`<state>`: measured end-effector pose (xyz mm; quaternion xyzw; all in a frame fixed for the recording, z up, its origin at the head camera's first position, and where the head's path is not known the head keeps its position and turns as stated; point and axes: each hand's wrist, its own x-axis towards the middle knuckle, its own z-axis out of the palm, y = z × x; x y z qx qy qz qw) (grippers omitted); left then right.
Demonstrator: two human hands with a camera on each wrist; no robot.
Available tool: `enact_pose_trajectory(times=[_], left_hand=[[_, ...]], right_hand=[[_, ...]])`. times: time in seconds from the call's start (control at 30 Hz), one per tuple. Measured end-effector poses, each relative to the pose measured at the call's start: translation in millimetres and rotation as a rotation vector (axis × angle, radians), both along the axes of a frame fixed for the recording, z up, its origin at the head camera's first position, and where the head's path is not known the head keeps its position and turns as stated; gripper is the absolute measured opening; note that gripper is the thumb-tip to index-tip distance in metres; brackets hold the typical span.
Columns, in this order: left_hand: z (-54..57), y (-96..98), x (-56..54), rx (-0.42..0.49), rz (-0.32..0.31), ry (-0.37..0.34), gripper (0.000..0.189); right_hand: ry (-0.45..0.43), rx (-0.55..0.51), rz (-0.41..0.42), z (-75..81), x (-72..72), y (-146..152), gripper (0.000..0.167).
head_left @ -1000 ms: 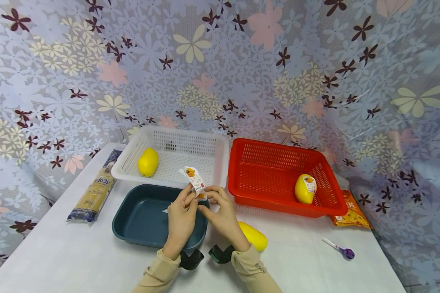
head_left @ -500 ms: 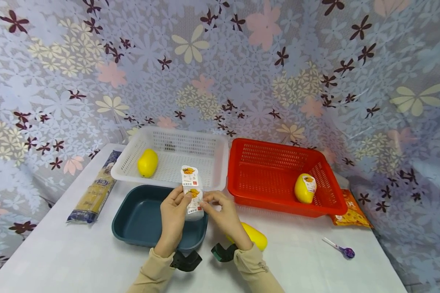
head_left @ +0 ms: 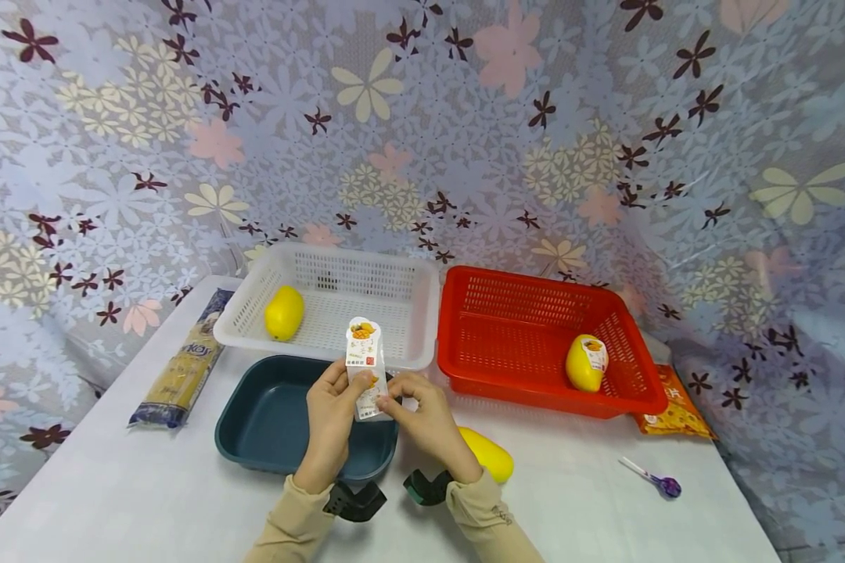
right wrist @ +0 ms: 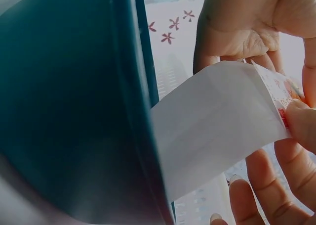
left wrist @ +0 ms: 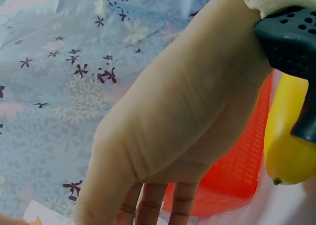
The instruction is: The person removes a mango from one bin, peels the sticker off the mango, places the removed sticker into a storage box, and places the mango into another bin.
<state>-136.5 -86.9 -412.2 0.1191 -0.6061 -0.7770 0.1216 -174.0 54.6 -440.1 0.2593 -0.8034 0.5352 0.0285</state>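
A white strip of printed stickers [head_left: 363, 348] with orange fruit pictures stands upright over the teal tub in the head view. My left hand [head_left: 329, 418] pinches its left side between thumb and fingers. At the lower right corner, my right hand [head_left: 426, 414] pinches the strip with thumb and forefinger. The plain white back of the strip [right wrist: 217, 126] shows in the right wrist view. A yellow mango [head_left: 489, 455] lies on the table beside my right wrist. The left wrist view shows mostly the left hand [left wrist: 163, 131], its fingertips out of frame.
Below the hands is the teal tub [head_left: 271, 418]. Behind it stands a white basket [head_left: 366, 301] with one mango [head_left: 285, 313]. A red basket [head_left: 514, 344] to the right holds a stickered mango [head_left: 583, 367]. Around them lie a pasta pack [head_left: 183, 371], an orange snack bag [head_left: 676, 407] and a lollipop [head_left: 667, 487].
The tilted, bent strip has been straightened and turned to face the head camera. My left hand has shifted slightly left, and the right thumb and forefinger have moved to the strip's lower right corner.
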Motion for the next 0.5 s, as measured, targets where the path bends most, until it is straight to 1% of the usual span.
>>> enact_pose_trajectory(times=[0.33,0.5], left_hand=[[3.3,-6.5,-1.0,-0.027,0.048,0.011,0.038],[3.6,-16.6,-2.5,-0.075,0.077,0.021,0.036]], right_hand=[[-0.028,0.035,0.011,0.6,2.0,-0.7,0.012],[-0.019,0.083,0.027,0.5,3.7,-1.5,0.01]])
